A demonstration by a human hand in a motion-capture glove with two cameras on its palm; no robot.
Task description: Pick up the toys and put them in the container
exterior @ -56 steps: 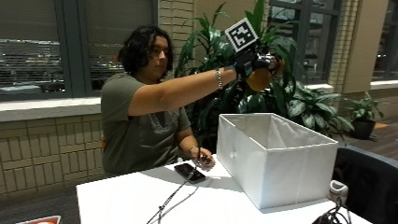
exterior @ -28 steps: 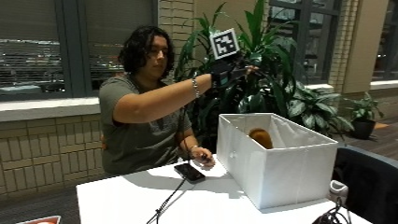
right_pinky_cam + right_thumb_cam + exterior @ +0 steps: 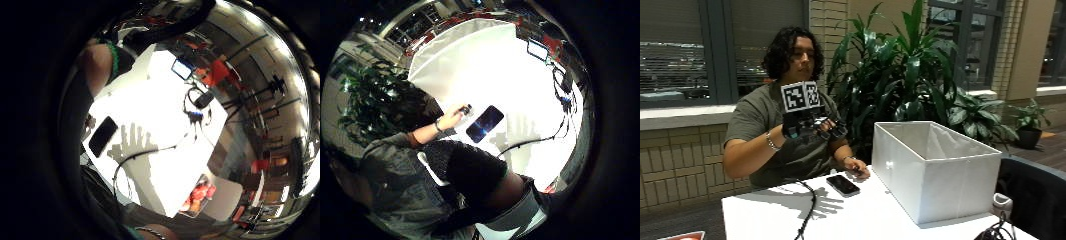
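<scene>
**Supervisor:** Report the change.

**Operator:** One second ago I had the gloved right hand raised over the container with a brown toy in its grasp. Half a second ago the fingers had spread and the toy was inside the container's walls. Now the hand has come back to chest height, well apart from the container on the person's side. Its fingers are relaxed and hold nothing.

**Supervisor:** Location of the toy?

**Operator:** Not visible at present. The container's near wall hides its floor. I judge the toy lies at the bottom, so that one placement is complete.

**Supervisor:** Remaining toys?

**Operator:** I see none on the table in the outside view. The little finger side palm view shows orange-red items beside the table's edge; they are too small to identify. If they are toys, I judge the next reach goes there.

**Supervisor:** Obstructions?

**Operator:** Three items to note:
1. A phone lies flat on the table, near the container.
2. The bare left hand rests on the table just beside the phone.
3. A cable trails across the table below the gloved hand and could snag a low reach.

A large plant stands behind the container, clear of the working path.
</scene>
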